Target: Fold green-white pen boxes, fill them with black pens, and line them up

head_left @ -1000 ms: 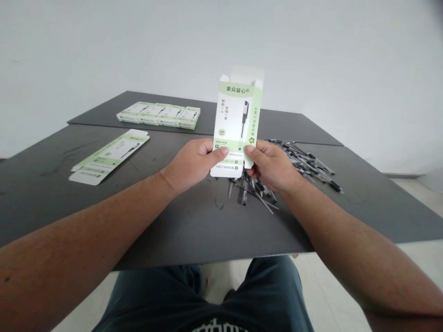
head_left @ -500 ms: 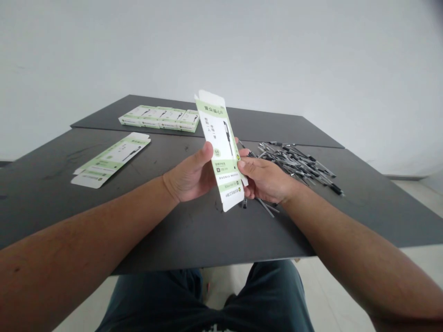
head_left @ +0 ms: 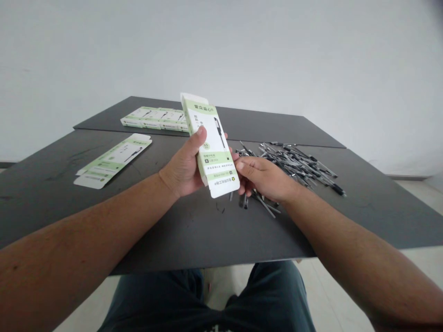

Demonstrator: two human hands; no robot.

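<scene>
My left hand grips a white and green pen box, its thumb across the front and its fingers behind. The printed carton stands opened out into a box shape, tilted, above the table. White flaps stick out at its top and bottom ends. My right hand is closed at the box's lower right edge, thumb and fingertips pinched there; what lies behind the edge is hidden. Beneath and beyond this hand lies a heap of black and clear pens.
A flattened pen carton lies on the dark table at left. Behind it, a row of several filled-out pen boxes sits near the back, partly covered by the held box. A few loose pens lie close to my right hand.
The pen box has moved left and turned so its left side shows; it has gone from flatter to opened out. My right hand has shifted to its edge.
</scene>
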